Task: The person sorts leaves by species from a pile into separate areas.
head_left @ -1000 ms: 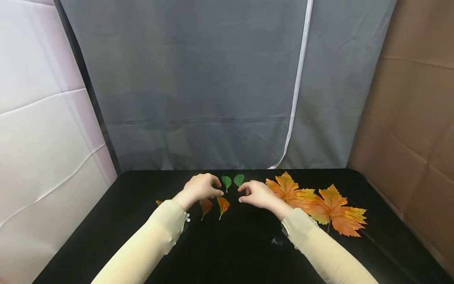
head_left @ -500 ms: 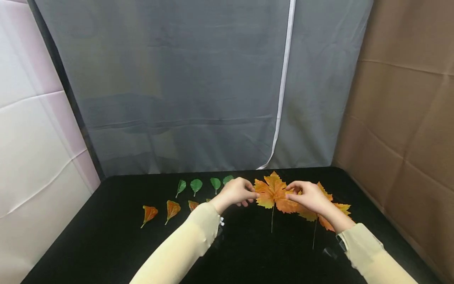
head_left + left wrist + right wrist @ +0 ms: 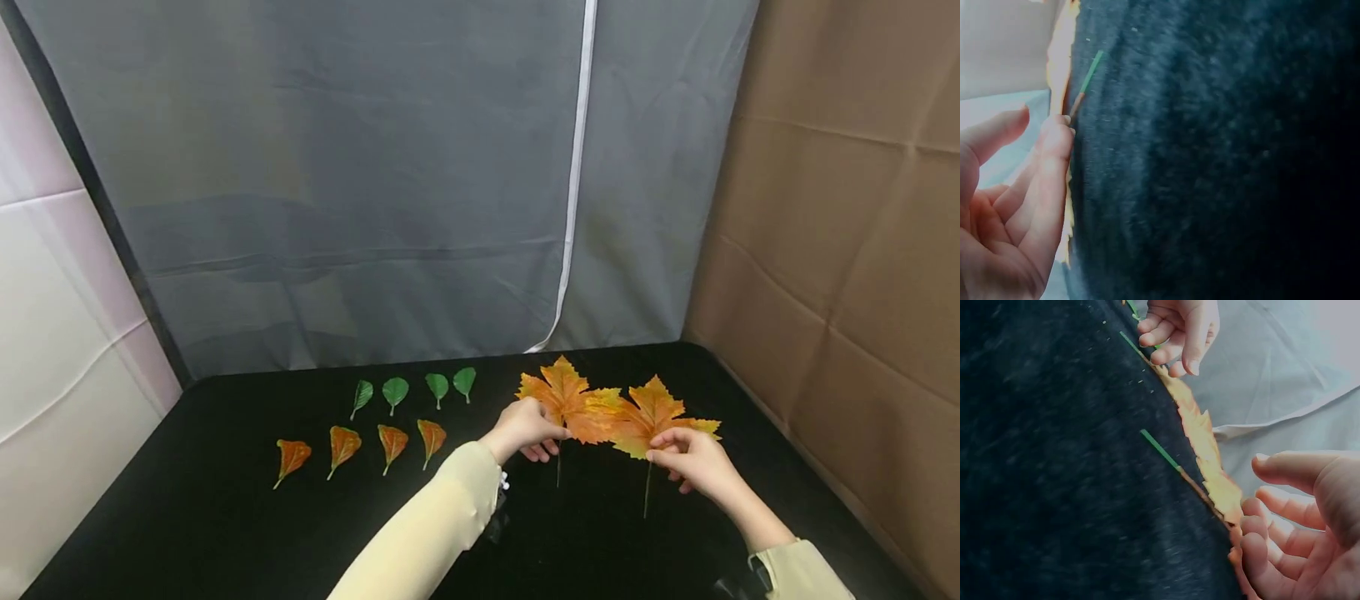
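Black felt-covered table (image 3: 225,533) filled the lower view; all places below are given from the left orange maple leaf.

Left orange maple leaf (image 3: 564,402) lay flat on the table, its thin green stem (image 3: 558,471) pointing toward the person. Right orange maple leaf (image 3: 654,414) lay just beside it on the right, the inner lobes of the two overlapping or touching; which, I could not tell.

Left hand (image 3: 525,429) rested at the lower left edge of the left maple leaf, fingers lightly bent and touching the leaf edge, nothing clamped that the left wrist view showed; there the fingers (image 3: 1047,181) lay along the leaf's rim against the felt. Right hand (image 3: 693,458) sat at the base of the right maple leaf, thumb and fingers pinched about its lower edge above the stem. The two hands were apart, one to each leaf.

Four small reddish-orange leaves (image 3: 360,443) lay in a row well to the left of the maple leaf. Four small green leaves (image 3: 412,388) made a second row behind them, nearer the grey cloth backdrop (image 3: 375,167).
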`<action>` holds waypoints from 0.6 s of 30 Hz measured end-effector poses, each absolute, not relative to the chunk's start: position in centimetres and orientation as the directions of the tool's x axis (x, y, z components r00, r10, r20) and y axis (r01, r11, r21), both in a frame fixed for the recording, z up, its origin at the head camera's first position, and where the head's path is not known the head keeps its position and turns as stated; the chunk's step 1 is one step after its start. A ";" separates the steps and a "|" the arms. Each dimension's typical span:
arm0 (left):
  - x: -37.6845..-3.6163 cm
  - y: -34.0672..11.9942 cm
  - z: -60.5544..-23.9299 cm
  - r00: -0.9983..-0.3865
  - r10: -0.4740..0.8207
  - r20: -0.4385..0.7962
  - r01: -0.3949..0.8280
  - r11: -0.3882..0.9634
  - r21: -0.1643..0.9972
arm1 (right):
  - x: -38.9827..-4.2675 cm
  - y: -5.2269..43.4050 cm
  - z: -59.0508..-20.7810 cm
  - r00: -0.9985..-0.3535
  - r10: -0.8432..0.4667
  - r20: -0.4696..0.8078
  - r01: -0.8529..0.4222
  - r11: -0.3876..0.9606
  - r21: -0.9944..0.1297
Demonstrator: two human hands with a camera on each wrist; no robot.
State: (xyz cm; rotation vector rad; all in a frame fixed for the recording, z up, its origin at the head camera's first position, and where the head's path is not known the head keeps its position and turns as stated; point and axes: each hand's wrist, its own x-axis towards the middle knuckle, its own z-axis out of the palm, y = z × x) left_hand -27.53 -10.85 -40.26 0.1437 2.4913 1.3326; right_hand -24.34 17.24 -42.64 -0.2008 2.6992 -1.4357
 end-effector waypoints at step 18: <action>-28.2 -10.0 -42.0 -0.969 0.213 -0.124 0.065 0.706 0.705 | -24.0 16.5 -44.2 -0.988 -0.110 0.105 -0.148 0.835 -0.529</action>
